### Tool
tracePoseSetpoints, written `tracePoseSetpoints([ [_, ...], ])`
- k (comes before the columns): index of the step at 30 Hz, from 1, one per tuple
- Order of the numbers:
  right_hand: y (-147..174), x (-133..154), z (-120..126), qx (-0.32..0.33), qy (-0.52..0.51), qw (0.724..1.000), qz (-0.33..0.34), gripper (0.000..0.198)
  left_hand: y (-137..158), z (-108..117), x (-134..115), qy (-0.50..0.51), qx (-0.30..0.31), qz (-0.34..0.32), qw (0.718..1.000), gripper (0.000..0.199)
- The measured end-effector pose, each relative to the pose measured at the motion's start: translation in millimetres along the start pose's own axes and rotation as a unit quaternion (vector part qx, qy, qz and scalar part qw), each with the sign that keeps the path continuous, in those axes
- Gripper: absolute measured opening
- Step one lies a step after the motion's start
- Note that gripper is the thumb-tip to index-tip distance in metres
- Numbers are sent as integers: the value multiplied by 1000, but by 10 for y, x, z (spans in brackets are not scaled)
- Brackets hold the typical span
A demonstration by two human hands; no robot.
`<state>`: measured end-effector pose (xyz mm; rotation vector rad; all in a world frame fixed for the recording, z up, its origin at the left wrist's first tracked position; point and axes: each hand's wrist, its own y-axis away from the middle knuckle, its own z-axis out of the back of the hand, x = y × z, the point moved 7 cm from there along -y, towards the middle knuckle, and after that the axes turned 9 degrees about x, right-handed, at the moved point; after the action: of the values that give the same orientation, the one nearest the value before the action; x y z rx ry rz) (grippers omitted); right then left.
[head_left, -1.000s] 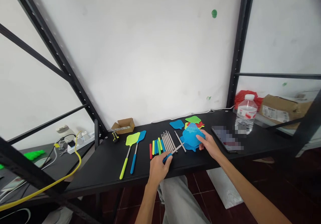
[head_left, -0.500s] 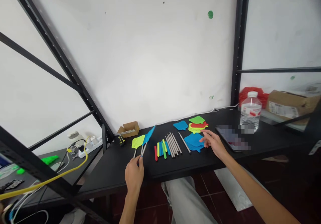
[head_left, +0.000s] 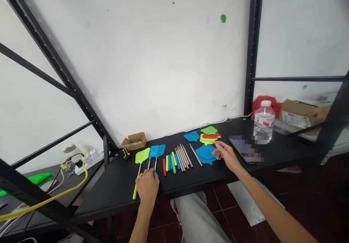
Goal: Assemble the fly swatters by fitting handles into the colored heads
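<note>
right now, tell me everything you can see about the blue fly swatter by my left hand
The blue fly swatter lies flat on the black table, head toward the wall. It has a blue mesh paddle that looks like plastic, a thin silvery rod and a blue grip mostly hidden under the left hand, whose fingers rest on it. A second blue swatter seems to lie tight against it. The yellow-green swatter lies just to its left, and the loose coloured grips to its right.

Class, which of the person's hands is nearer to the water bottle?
Right. The right hand rests by the blue swatter heads, just left of the water bottle; the left hand sits far left on the swatter handles.
</note>
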<state>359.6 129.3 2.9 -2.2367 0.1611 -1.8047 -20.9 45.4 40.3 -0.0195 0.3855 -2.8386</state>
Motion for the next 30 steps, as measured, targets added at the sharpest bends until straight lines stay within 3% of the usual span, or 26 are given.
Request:
tracePoseSetpoints([
  [13, 2, -3, -5, 4, -5, 1000, -2, 52, -94, 1, -102, -9, 24, -21, 999, 33],
  [20, 1, 3, -9, 6, -2, 1000, -4, 51, 17, 131, -298, -13, -39, -33, 999, 37],
  [30, -9, -6, -12, 13, 10, 1000, 7, 46, -3, 80, -401, -15, 49, -15, 999, 32],
])
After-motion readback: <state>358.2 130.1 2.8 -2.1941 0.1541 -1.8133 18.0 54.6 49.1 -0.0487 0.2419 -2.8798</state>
